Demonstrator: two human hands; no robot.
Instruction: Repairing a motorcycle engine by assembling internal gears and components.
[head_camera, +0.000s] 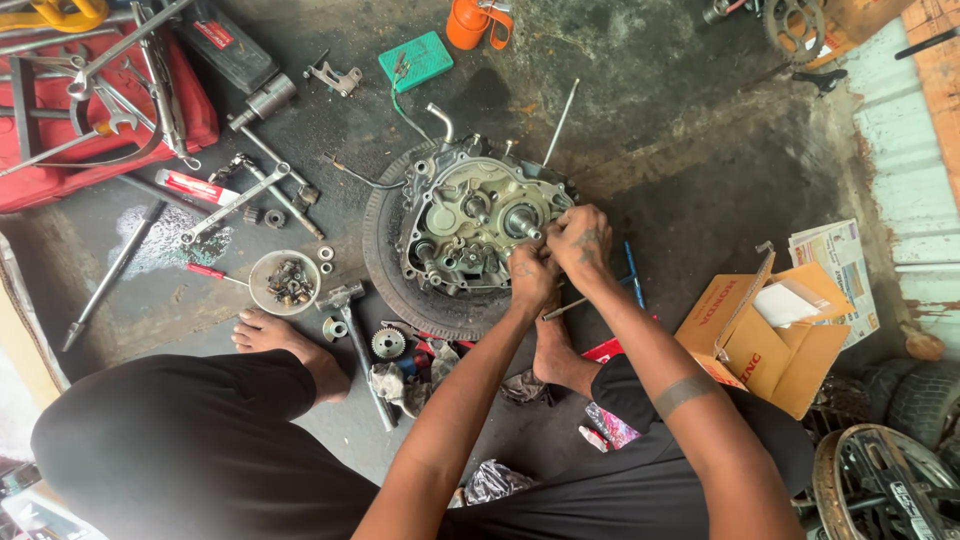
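Both hands, left hand (531, 272) and right hand (579, 243), pinch together at a small part on the engine case (470, 215), which lies flat on a tyre (385, 262), steadied off the floor (680, 130).

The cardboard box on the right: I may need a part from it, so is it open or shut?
Open. The cardboard box has its flaps spread apart, and white paper shows inside.
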